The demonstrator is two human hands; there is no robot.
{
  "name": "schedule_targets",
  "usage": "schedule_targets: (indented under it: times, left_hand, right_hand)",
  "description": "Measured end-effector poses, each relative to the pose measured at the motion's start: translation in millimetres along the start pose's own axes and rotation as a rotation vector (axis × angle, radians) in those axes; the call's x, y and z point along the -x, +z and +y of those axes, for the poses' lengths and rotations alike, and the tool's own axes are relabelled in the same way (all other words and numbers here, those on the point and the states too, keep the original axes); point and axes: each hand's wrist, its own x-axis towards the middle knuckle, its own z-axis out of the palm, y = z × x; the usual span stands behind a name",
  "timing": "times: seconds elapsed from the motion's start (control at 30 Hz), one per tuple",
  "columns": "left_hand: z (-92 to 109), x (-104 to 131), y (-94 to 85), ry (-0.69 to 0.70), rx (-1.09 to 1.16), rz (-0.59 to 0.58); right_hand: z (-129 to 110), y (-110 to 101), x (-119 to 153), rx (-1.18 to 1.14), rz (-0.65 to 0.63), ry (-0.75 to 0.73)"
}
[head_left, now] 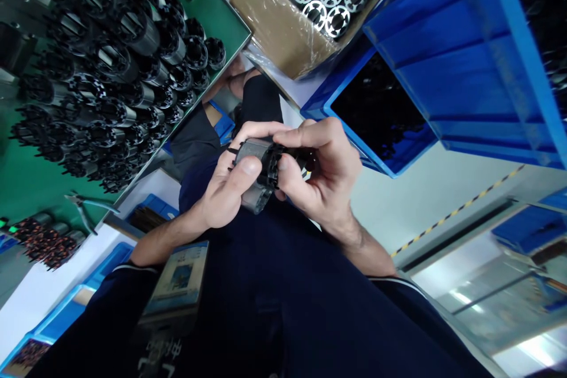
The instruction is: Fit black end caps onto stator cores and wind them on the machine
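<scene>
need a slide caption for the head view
Left hand and right hand hold a grey-and-black workpiece beside a green surface crowded with dark cylindrical parts.

A navy shirt (283, 289) with short, white-edged sleeves (407, 298) is worn with a rectangular badge (181, 277).

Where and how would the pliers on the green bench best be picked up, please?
The pliers are probably best taken by the light-blue handles, from the near edge of the green bench: they lie with handles splayed toward that edge and nose pointing away, so one grasp could close around both.
</scene>
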Motion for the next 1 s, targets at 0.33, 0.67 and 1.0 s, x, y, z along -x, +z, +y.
schedule_targets:
  times: [0.33, 0.67, 1.0]
  left_hand:
    - [-14, -14, -7.0, -0.004, 0.061, 0.095]
    - [3, -30, -3.2, 0.083, 0.116, 0.307]
    - [21, -35, 11.2, 0.061, 0.179, 0.384]
  right_hand:
    - [11, -26, -12, 0.044, -0.073, 0.042]
    - [-2, -15, 6, -0.106, -0.131, -0.168]
    - [7, 12, 19, -0.129, -0.060, -0.157]
